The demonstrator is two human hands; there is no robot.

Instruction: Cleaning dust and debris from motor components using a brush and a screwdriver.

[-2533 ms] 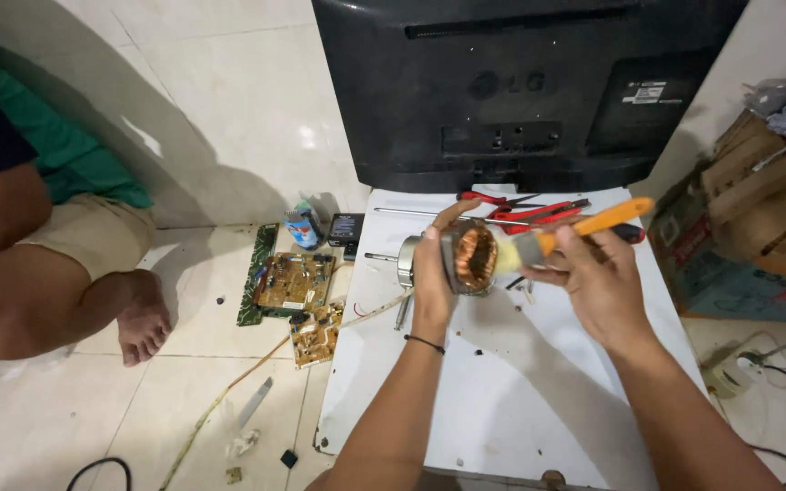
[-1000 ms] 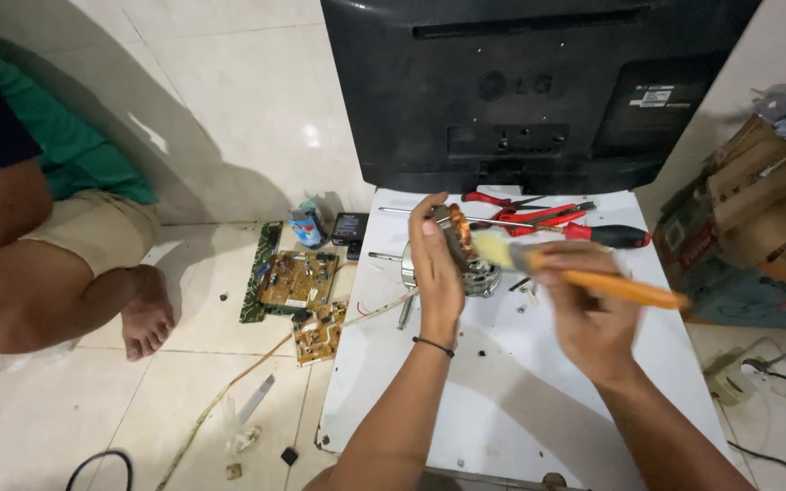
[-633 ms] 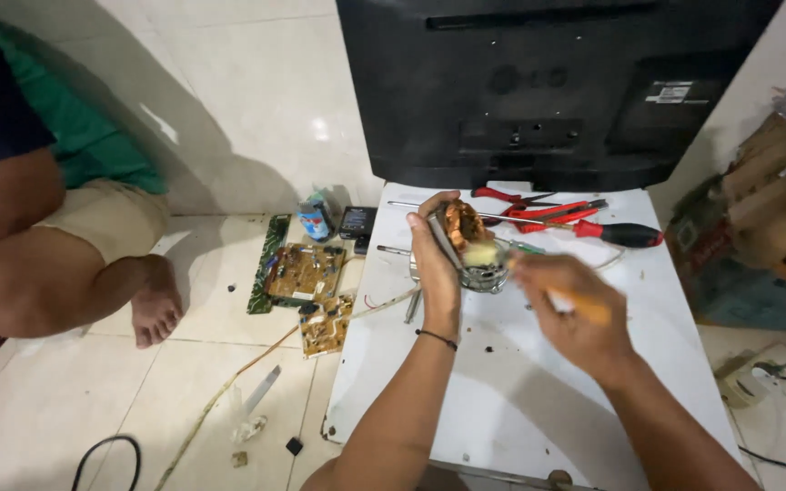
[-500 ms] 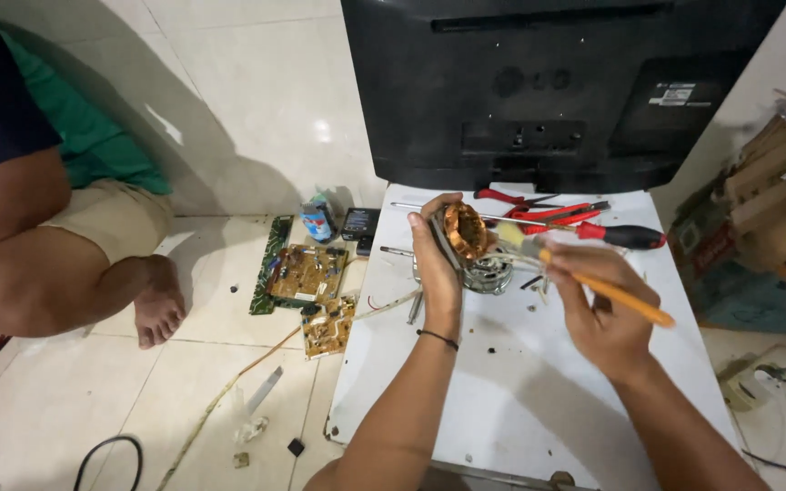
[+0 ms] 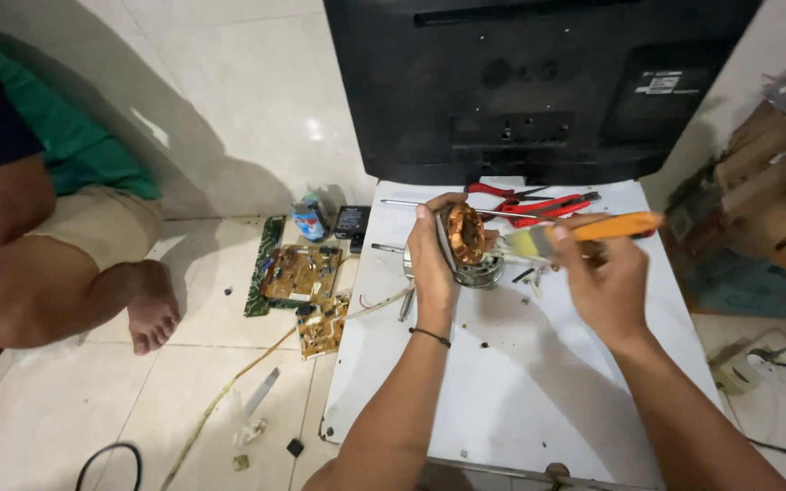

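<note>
Swinging back up level, the orange-handled brush (image 5: 584, 232) in the right hand (image 5: 604, 284) is meeting the heavy-looking, delicately wound copper motor coil (image 5: 466, 238), left hand (image 5: 433, 259) closed around its rim.

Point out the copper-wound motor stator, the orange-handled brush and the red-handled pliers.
copper-wound motor stator (image 5: 466, 234), head view, on the copper winding.
orange-handled brush (image 5: 613, 226), head view, on the orange handle.
red-handled pliers (image 5: 539, 204), head view, on one red handle.

The left hand (image 5: 431, 259) grips a copper-wound motor stator (image 5: 466, 235) while the right hand (image 5: 604, 280) holds an orange-handled brush (image 5: 584, 235) against it.
</note>
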